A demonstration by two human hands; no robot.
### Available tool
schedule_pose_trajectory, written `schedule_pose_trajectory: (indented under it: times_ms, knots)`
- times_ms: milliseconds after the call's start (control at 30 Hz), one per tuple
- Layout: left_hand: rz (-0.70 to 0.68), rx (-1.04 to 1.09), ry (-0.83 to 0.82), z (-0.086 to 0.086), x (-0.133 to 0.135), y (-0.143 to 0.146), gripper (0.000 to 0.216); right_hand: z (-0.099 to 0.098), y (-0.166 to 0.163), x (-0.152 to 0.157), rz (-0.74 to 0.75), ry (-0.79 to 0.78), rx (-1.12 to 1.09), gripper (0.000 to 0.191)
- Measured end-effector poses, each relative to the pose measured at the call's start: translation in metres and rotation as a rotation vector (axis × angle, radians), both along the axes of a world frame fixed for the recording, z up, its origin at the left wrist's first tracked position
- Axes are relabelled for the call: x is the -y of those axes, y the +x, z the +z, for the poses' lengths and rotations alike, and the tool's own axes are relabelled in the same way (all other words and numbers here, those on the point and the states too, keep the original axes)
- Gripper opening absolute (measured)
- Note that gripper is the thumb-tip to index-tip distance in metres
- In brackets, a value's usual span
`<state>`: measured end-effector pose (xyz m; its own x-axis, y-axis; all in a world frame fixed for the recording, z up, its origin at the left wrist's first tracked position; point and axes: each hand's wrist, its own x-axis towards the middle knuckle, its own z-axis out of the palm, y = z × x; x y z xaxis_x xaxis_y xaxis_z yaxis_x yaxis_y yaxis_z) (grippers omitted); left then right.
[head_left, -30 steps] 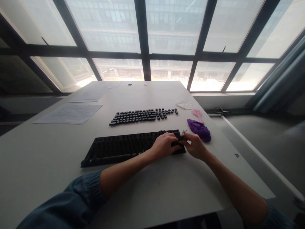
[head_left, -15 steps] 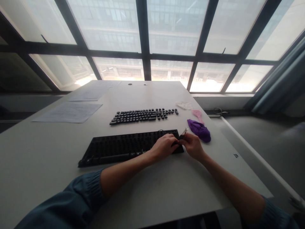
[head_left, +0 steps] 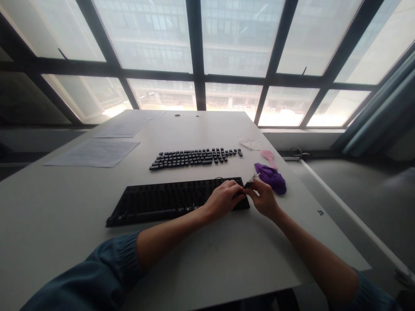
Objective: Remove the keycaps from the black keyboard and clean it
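Note:
A black keyboard (head_left: pixel 162 198) with most of its keycaps off lies at a slant in front of me. My left hand (head_left: pixel 225 196) rests over its right end, fingers bent together around something dark I cannot make out. Just off the keyboard's right edge, my right hand (head_left: pixel 264 198) pinches a small keycap puller (head_left: pixel 253 179) with a shiny metal end pointing up. The fingertips of both hands almost meet there. Behind the keyboard, loose black keycaps (head_left: pixel 186 160) are laid out in rows.
A purple cloth (head_left: pixel 270 178) and a pink brush (head_left: pixel 268 156) lie right of the keyboard, with a clear plastic bag (head_left: pixel 250 144) behind. Paper sheets (head_left: pixel 94 153) are on the left of the white table (head_left: pixel 201 259). A small dark piece (head_left: pixel 320 212) sits near the right edge.
The hands stay at the keyboard's right end. The puller in my right hand has tilted slightly, and the fingers have shifted a little.

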<state>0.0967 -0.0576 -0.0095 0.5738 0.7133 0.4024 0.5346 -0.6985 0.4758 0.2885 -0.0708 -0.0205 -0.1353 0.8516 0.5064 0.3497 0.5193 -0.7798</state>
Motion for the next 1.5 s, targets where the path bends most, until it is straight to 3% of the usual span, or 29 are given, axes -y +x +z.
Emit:
schedule_pose_trajectory:
  times_ms: [133,233,367,500,600,700,833,967,1067,1267,1500]
  knots:
    - [-0.012,0.038,-0.053,0.002,-0.001,0.0,0.016,0.006,-0.003,0.004,-0.023,0.114,0.135,0.009]
    - [0.007,0.099,-0.083,0.004,-0.001,0.0,0.025,0.006,-0.006,0.004,-0.059,0.028,0.012,0.008]
    - [-0.072,0.08,0.01,0.005,0.0,0.0,0.015,0.002,-0.009,0.001,-0.079,-0.141,-0.229,0.013]
    - [-0.069,0.066,0.102,0.008,0.004,-0.002,0.014,0.0,-0.009,-0.002,-0.102,-0.15,-0.272,0.016]
    - [-0.042,0.12,0.094,0.02,0.0,-0.007,0.015,0.001,-0.008,-0.004,-0.146,-0.134,-0.278,0.017]
    - [0.045,0.173,0.057,0.041,-0.022,-0.012,0.015,0.002,-0.008,-0.004,-0.152,-0.141,-0.302,0.016]
    - [0.221,0.072,0.062,0.06,-0.08,-0.009,0.016,0.0,-0.009,-0.005,-0.115,-0.144,-0.316,0.016]
    - [0.346,-0.143,0.009,0.057,-0.14,0.007,0.019,-0.003,-0.007,-0.008,-0.111,-0.134,-0.307,0.017]
    - [0.366,-0.261,-0.014,0.045,-0.167,0.019,0.017,-0.003,-0.005,-0.01,-0.119,-0.132,-0.311,0.017]
    - [0.364,-0.363,-0.059,0.026,-0.185,0.024,0.012,0.003,-0.005,-0.008,-0.103,-0.141,-0.331,0.014]
    - [0.342,-0.406,-0.056,0.023,-0.187,0.022,0.017,0.009,-0.005,-0.006,-0.091,-0.127,-0.336,0.012]
